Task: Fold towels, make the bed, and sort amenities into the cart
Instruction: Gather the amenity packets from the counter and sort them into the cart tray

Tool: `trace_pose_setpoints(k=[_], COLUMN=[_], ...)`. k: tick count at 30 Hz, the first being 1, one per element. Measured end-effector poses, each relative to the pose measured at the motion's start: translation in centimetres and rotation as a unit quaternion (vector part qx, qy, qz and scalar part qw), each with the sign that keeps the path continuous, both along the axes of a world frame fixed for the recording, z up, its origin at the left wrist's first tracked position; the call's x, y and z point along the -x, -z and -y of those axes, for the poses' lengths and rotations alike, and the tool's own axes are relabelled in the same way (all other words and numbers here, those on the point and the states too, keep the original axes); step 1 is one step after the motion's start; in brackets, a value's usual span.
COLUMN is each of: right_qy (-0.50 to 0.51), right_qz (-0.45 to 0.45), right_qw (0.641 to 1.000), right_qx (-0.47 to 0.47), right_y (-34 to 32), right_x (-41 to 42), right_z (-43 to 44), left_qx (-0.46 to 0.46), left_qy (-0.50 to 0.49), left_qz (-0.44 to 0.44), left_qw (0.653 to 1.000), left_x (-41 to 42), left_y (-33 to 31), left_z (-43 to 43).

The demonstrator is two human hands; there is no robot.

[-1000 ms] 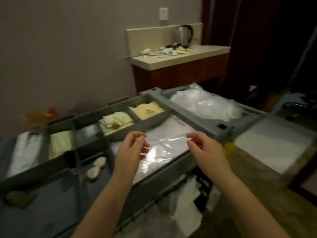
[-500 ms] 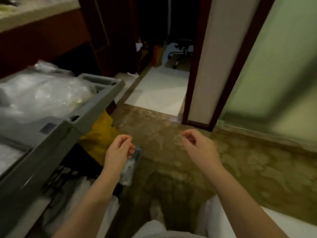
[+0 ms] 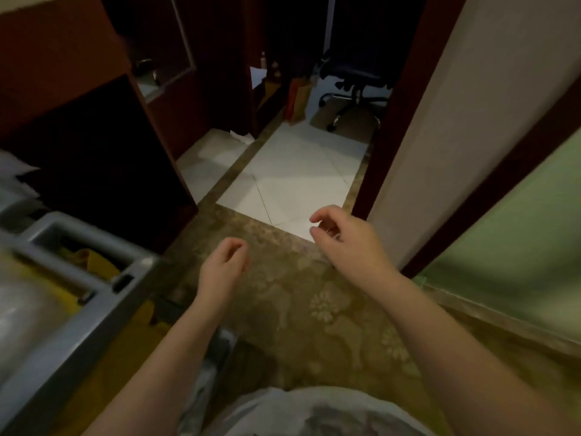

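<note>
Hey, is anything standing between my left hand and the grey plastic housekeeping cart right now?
Nothing visible. The left hand hovers empty over the brown patterned floor, with only open space between it and the grey plastic housekeeping cart.

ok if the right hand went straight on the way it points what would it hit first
Nothing close, as far as the picture shows. The right hand points ahead and slightly left, over the white floor tiles; the first solid thing is probably the dark wooden panel beyond, though depth is unclear.

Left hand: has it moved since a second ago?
Yes. The left hand has left the cart, now hanging right of it over the patterned floor.
</note>
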State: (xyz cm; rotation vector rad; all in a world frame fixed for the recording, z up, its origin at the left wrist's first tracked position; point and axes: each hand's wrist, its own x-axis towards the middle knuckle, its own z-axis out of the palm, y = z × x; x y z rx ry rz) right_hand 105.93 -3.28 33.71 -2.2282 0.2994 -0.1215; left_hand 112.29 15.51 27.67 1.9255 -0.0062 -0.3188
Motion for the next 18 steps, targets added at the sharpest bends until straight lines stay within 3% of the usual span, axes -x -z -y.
trace_pose_setpoints(k=[4, 9, 13, 18], right_qy=[0.044, 0.028, -0.107, -0.306], right_qz=[-0.04, -0.059, -0.065, 0.0], right_qw=[0.996, 0.996, 0.99, 0.951], right_qx=[-0.064, -0.066, -0.064, -0.053], right_y=[2.9, 6.0, 4.4, -0.6], right_x=[-5.9, -16.9, -28.6, -42.1], right_z=[6.4, 12.3, 12.6, 6.8], left_qx=[0.006, 0.003, -0.002, -0.048], left_qy=[0.007, -0.059, -0.17, -0.333], left_qz=[0.05, 0.058, 0.034, 0.044], left_qw=[0.999, 0.997, 0.985, 0.941], left_x=[-7.1, -16.1, -22.2, -26.9], left_y=[-2.6, -2.3, -1.9, -2.5], left_z=[5.8, 10.0, 10.6, 8.3])
